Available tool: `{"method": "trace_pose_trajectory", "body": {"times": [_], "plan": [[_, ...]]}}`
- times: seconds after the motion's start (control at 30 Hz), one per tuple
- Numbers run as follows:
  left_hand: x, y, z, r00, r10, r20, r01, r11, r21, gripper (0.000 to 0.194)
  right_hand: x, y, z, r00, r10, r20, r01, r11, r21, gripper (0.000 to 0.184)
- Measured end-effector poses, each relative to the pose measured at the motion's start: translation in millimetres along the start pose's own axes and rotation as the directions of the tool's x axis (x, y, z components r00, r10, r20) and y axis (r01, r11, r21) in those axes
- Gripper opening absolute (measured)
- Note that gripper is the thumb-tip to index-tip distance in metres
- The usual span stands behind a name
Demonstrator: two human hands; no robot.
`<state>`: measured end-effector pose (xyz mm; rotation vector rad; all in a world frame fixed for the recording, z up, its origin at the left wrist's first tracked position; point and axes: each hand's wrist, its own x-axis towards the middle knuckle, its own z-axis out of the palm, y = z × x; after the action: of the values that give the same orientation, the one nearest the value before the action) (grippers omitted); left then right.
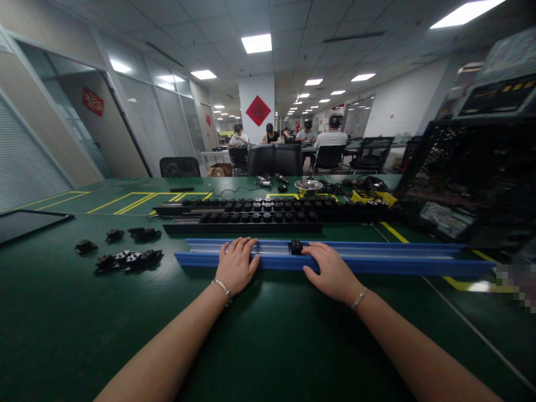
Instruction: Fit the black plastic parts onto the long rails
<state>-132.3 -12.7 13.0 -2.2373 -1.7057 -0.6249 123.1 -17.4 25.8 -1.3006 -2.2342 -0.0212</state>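
Note:
A long blue channel rail (377, 267) lies crosswise on the green table in front of me. My left hand (237, 265) lies over its left half, fingers across the channel and thumb by the near wall, gripping the rail. Inside the channel, near its middle, sits a small black part (295, 247) with a rounded top. At that part's right side are the fingertips of my right hand (330, 273), which is curled over the near wall with the thumb outside it. The fingers partly hide the contact with the black part.
Loose black parts (129, 258) lie to the left. Behind the rail stand black rails (243, 228) with rows of round black pieces. Farther back are a metal bowl (309, 186), cables and a yellow tray (374, 198). Dark open equipment (456, 178) stands at right; people sit beyond.

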Motion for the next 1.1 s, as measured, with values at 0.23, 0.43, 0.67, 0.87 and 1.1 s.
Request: {"method": "trace_pose_trajectory", "body": {"times": [0.23, 0.43, 0.67, 0.87, 1.1], "plan": [[-4.4, 9.6, -1.1, 0.986, 0.150, 0.071, -0.149, 0.989, -0.019, 0.050, -1.2, -3.5, 2.0, 1.000, -0.017, 0.014, 0.017, 1.000, 0.009, 0.036], [-4.4, 19.9, -4.8, 0.968, 0.207, 0.139, -0.210, 0.978, 0.011, 0.058, -2.3, -6.1, 6.0, 0.999, -0.031, 0.022, 0.031, 0.999, 0.014, 0.038], [-2.3, 19.4, -6.1, 0.953, 0.240, 0.183, -0.247, 0.969, 0.020, 0.074, -1.7, -10.7, 10.2, 0.998, -0.023, 0.050, 0.024, 0.999, -0.026, 0.050], [-2.0, 22.6, -8.6, 0.936, 0.275, 0.219, -0.283, 0.959, 0.005, 0.073, -2.9, -11.8, 11.7, 0.998, -0.029, 0.047, 0.031, 0.999, -0.036, 0.051], [-1.3, 32.5, -8.9, 0.910, 0.337, 0.240, -0.343, 0.939, -0.019, 0.075, -4.0, -11.7, 13.6, 0.998, -0.025, 0.056, 0.028, 0.999, -0.047, 0.055]]}}
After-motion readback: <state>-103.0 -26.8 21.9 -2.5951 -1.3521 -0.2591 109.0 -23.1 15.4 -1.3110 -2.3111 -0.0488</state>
